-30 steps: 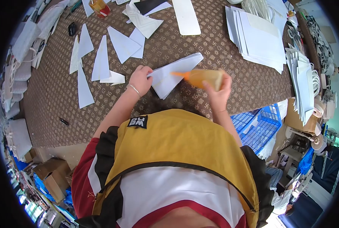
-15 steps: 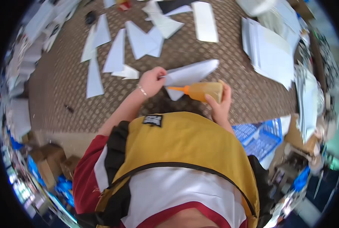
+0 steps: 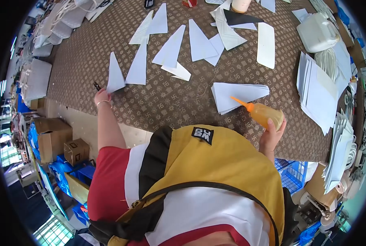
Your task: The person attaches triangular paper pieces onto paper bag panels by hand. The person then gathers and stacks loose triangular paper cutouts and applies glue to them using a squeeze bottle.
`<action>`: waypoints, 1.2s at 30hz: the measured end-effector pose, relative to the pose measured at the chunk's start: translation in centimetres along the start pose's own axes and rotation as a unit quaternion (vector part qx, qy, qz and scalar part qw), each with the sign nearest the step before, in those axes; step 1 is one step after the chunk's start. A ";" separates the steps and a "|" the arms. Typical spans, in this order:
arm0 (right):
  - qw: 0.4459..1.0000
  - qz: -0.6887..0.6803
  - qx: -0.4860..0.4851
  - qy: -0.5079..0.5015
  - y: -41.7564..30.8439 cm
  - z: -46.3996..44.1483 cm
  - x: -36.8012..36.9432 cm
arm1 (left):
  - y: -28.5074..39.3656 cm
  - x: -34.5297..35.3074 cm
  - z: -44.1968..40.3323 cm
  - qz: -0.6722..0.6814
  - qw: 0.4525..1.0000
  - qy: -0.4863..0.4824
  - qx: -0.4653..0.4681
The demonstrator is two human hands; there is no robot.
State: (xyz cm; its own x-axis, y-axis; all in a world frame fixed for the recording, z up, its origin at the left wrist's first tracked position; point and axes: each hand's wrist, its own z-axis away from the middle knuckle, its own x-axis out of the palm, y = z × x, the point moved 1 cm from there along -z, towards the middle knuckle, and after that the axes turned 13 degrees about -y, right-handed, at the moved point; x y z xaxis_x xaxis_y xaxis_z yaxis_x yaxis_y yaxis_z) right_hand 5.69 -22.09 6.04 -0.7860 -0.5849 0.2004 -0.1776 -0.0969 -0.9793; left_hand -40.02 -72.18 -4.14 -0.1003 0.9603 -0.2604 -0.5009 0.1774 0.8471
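At the table's left part, my left hand [image 3: 103, 97] has its fingers closed on the lower corner of a white triangular piece [image 3: 115, 76], beside a small black tool [image 3: 96, 86]. My right hand [image 3: 272, 133] is wrapped round a bottle of amber liquid [image 3: 267, 115] with an orange nozzle. The nozzle tip points left, over a stack of white triangular pieces [image 3: 232, 95] lying on the patterned table. Several more white triangular pieces [image 3: 169, 47] lie between my hands and farther back.
A white rectangular piece [image 3: 266, 45] and a black piece [image 3: 241, 17] lie at the back. To the right are a white jug [image 3: 319, 32] and stacked white sheets [image 3: 318, 92]. A blue basket [image 3: 293, 176] stands below the table edge; cardboard boxes [image 3: 53, 137] are at lower left.
My left hand has let go of the stack and moved left to a single triangular piece. The stack now lies flat. The bottle stays in my right hand; the view has shifted left.
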 end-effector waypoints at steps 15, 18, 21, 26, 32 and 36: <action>0.979 0.035 -0.061 0.192 -0.1 -0.9 -6.9 | 1.9 29.3 27.1 -0.293 0.710 -0.449 0.457; 0.975 0.053 -0.066 0.207 -0.3 -1.6 -7.5 | 1.5 30.8 28.5 -0.364 0.644 -0.454 0.497; 0.971 0.068 -0.066 0.218 0.2 -2.7 -7.7 | 1.0 31.6 28.6 -0.436 0.609 -0.446 0.490; 0.971 0.084 -0.051 0.216 1.1 -3.4 -7.4 | 0.8 31.4 29.0 -0.439 0.619 -0.425 0.493; 0.982 0.103 -0.025 0.158 1.0 -1.8 -3.6 | 1.1 31.5 29.1 -0.404 0.658 -0.450 0.448; 0.991 0.131 -0.008 0.021 2.1 0.3 1.4 | 1.4 31.5 28.9 -0.418 0.654 -0.452 0.438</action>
State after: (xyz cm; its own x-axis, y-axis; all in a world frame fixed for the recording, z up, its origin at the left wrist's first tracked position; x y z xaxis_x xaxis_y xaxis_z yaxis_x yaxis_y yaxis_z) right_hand 4.37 -23.32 4.22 -0.8300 -0.5546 -0.0593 0.0261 0.0676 -0.9974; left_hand -19.02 -35.44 2.18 0.6423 0.1122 -0.7582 0.6704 0.3972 0.6267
